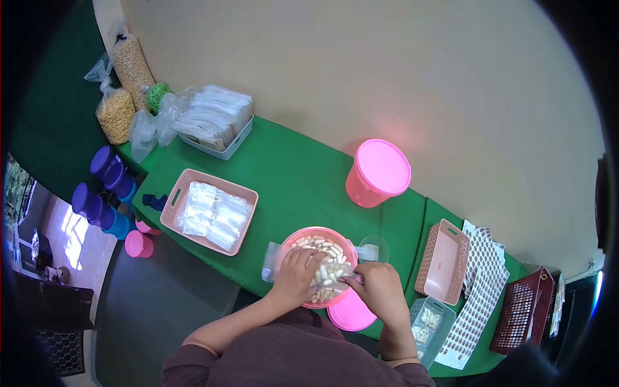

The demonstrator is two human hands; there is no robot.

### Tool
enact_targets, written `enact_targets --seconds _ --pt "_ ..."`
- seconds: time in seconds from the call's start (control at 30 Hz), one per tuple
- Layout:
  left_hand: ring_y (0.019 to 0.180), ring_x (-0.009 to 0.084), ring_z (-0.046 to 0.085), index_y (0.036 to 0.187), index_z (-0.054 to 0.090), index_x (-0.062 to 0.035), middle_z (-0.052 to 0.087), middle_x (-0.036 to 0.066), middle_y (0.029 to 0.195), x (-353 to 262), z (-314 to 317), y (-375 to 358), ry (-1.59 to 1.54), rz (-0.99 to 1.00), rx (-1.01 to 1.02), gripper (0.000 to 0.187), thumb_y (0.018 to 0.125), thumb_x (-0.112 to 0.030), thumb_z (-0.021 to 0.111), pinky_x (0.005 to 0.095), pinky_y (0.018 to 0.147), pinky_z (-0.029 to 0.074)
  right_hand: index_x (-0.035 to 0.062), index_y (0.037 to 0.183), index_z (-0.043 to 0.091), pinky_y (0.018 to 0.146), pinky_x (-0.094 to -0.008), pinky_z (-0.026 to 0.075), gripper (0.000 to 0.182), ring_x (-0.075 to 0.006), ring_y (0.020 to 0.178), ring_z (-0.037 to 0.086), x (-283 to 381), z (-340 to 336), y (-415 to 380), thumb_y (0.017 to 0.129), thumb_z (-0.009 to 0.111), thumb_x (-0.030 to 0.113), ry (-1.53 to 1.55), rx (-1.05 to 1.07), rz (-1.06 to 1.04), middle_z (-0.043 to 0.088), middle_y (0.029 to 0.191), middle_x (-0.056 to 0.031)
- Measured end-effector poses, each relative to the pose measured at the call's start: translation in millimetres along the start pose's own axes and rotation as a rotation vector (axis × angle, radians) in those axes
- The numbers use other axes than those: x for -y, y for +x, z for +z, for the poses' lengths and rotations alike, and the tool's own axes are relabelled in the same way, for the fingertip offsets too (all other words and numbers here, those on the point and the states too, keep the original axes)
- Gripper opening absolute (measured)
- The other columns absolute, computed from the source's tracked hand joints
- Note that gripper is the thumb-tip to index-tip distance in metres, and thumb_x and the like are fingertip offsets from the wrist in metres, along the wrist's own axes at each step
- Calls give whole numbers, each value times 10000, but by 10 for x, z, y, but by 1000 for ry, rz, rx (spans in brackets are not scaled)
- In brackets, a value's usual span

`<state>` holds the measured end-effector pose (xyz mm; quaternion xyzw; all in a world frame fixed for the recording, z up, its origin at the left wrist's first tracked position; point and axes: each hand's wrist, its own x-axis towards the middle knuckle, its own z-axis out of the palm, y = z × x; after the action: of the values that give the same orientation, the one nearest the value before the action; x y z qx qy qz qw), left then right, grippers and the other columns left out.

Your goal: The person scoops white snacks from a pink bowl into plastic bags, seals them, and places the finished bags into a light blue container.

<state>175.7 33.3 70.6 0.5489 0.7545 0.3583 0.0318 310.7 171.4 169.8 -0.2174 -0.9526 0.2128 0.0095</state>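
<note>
Pink round plastic tub (303, 236) of pale oblong capsules (327, 271), at the near edge of the green-covered worktop (303, 180), both hands over it.

Left hand (295, 276) has fingers curled shut on a small clear plastic pouch (274, 261) at the tub's rim; right hand (382, 289) pinches what looks like a small scoop, partly hidden. Risks: tub sits close to the edge, so a nudge could tip it; limp pouch mouth may fold, spilling capsules onto the loose pink lid (351, 314) or floor.
</note>
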Motion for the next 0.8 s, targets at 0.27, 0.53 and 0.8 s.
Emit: enact_targets --seconds 0.27,0.53,0.8 --pt "1027 356 544 1203 478 -70 541 159 1107 -58 -12 -27 -225 18 -171 666 610 -147 770 468 892 428 -29 1080 633 812 -294 498 316 -151 904 618 181 -1 -6 779 726 -7 1045 -211 -52 636 945 -93" --pt "980 354 567 1169 469 -47 560 163 1072 147 -88 -31 -133 -80 -239 539 726 -183 744 437 857 454 -55 974 645 741 -277 513 154 -181 872 630 -16 252 -41 910 613 81 976 -704 5 641 962 -130" --pt "982 340 570 1185 479 -44 559 159 1058 478 -178 -130 -64 -253 -307 535 723 -153 726 426 852 454 -56 973 653 669 -257 533 166 -133 729 651 -635 1216 5 913 608 92 895 -305 371 684 848 -96"
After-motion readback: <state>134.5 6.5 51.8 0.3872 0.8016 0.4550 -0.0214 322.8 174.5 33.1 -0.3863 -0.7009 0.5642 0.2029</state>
